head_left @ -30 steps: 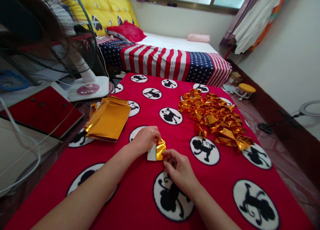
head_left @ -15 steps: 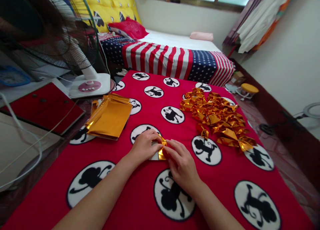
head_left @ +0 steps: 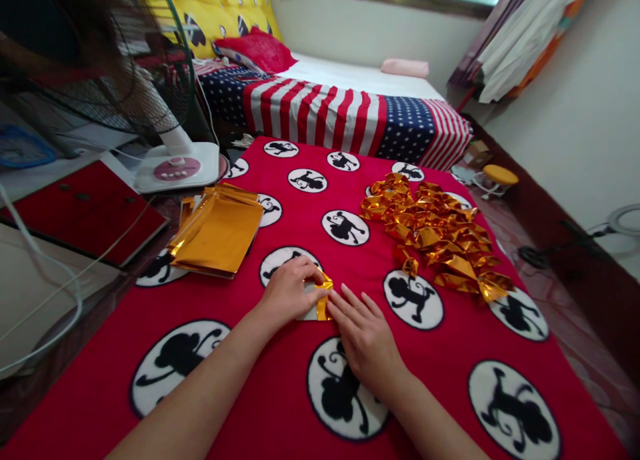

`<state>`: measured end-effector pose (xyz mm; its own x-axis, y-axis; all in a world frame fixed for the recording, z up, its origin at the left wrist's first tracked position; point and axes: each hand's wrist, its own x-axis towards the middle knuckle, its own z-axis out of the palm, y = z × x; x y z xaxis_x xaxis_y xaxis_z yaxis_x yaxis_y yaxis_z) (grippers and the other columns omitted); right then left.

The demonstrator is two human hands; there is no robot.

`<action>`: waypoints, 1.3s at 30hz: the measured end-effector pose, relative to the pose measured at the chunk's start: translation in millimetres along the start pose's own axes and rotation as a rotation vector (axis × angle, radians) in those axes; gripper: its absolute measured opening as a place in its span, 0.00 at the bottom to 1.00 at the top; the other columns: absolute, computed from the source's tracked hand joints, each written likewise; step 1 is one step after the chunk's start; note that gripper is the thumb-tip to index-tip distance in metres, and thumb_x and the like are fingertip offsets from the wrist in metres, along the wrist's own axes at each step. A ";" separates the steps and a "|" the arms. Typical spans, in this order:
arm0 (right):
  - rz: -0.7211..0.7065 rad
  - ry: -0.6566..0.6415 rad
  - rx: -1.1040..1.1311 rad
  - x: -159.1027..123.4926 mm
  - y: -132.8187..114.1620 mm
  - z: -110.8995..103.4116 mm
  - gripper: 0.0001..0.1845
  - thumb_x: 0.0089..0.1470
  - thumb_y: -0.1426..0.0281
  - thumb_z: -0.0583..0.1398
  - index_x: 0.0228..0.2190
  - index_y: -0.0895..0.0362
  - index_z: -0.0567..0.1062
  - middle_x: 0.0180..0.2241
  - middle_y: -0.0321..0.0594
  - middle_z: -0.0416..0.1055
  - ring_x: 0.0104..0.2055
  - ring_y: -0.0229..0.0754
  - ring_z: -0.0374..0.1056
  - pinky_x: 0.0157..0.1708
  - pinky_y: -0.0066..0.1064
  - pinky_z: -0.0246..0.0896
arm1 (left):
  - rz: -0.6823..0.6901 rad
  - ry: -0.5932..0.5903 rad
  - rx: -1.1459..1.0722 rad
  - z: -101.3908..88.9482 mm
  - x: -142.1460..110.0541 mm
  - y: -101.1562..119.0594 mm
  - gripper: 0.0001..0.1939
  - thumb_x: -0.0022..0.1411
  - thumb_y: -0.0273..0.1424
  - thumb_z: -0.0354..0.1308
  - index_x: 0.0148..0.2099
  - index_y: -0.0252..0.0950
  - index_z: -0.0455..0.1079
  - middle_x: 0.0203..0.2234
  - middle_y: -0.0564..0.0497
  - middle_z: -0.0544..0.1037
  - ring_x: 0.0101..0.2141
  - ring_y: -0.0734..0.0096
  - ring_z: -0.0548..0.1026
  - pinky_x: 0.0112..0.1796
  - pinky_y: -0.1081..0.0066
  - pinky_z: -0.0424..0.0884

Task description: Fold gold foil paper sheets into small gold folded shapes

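Note:
A small sheet of gold foil paper [head_left: 324, 306] lies on the red cloth in front of me, its right part folded over gold side up and its pale back showing at the left. My left hand [head_left: 293, 290] curls over its left part, thumb and fingers pinching and pressing the paper down. At the fold's right edge lies my right hand [head_left: 364, 330], fingers stretched out with the tips touching the foil. Part of the paper is hidden under my left hand. Farther right sits a cluster of folded gold foil pieces [head_left: 435, 230].
A stack of flat gold foil sheets [head_left: 223, 237] lies at the left edge of the red cloth [head_left: 440, 407] with monkey prints. Beside it stands a fan [head_left: 175, 163] with loose white cables near it. Behind is a bed [head_left: 320, 113]; a yellow stool [head_left: 500, 175] is at right.
My right hand's fingers have slid slightly right and down off the fold and straightened. My left hand stays on the paper. The view has shifted a little.

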<state>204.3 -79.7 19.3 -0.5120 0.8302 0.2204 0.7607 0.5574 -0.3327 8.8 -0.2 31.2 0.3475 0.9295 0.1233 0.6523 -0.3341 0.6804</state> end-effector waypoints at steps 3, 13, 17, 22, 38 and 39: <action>-0.033 0.015 -0.006 -4.0 0.4 -1.8 0.26 0.58 0.79 0.52 0.56 0.52 0.70 0.59 0.41 0.66 0.65 0.47 0.56 0.63 0.47 0.49 | 0.006 -0.001 0.030 0.2 0.4 0.1 0.03 0.53 0.29 0.65 0.32 0.37 0.75 0.33 0.51 0.74 0.35 0.69 0.72 0.37 0.71 0.67; -0.127 0.221 0.102 1.7 7.5 -0.4 0.14 0.60 0.77 0.56 0.44 0.49 0.75 0.45 0.36 0.79 0.51 0.44 0.71 0.60 0.47 0.48 | 0.089 -0.178 0.076 -13.0 -1.9 -2.7 0.17 0.44 0.32 0.71 0.38 0.39 0.74 0.38 0.52 0.74 0.41 0.64 0.72 0.42 0.67 0.67; -0.108 0.212 0.195 7.2 9.5 -0.6 0.13 0.60 0.76 0.58 0.44 0.52 0.75 0.44 0.40 0.78 0.45 0.43 0.70 0.54 0.45 0.56 | 0.106 -0.204 0.078 -15.2 -3.5 -4.1 0.20 0.43 0.33 0.73 0.40 0.39 0.73 0.40 0.51 0.74 0.44 0.62 0.71 0.46 0.65 0.67; -0.137 0.183 0.247 12.9 13.5 1.7 0.10 0.60 0.76 0.58 0.41 0.54 0.76 0.40 0.41 0.76 0.43 0.43 0.68 0.52 0.46 0.58 | 0.116 -0.215 0.064 -14.8 -5.3 -6.7 0.22 0.42 0.32 0.73 0.42 0.40 0.73 0.42 0.51 0.73 0.46 0.61 0.70 0.47 0.65 0.66; -0.119 0.130 0.306 28.1 17.3 2.0 0.06 0.61 0.74 0.58 0.35 0.54 0.76 0.38 0.41 0.74 0.39 0.42 0.66 0.42 0.37 0.59 | 0.114 -0.221 0.028 -15.6 -8.1 -7.3 0.21 0.45 0.32 0.72 0.43 0.41 0.72 0.44 0.51 0.72 0.48 0.61 0.70 0.49 0.63 0.65; -0.102 0.130 0.325 29.0 16.7 2.0 0.06 0.61 0.74 0.58 0.35 0.55 0.76 0.38 0.41 0.74 0.40 0.42 0.67 0.42 0.38 0.59 | 0.114 -0.223 0.029 -15.6 -8.5 -7.4 0.21 0.45 0.32 0.72 0.43 0.41 0.72 0.44 0.51 0.72 0.48 0.61 0.70 0.49 0.62 0.65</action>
<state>201.4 -46.3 18.3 -0.5080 0.7753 0.3754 0.5310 0.6249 -0.5723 -9.5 -3.2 36.5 0.5574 0.8296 0.0334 0.6184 -0.4417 0.6500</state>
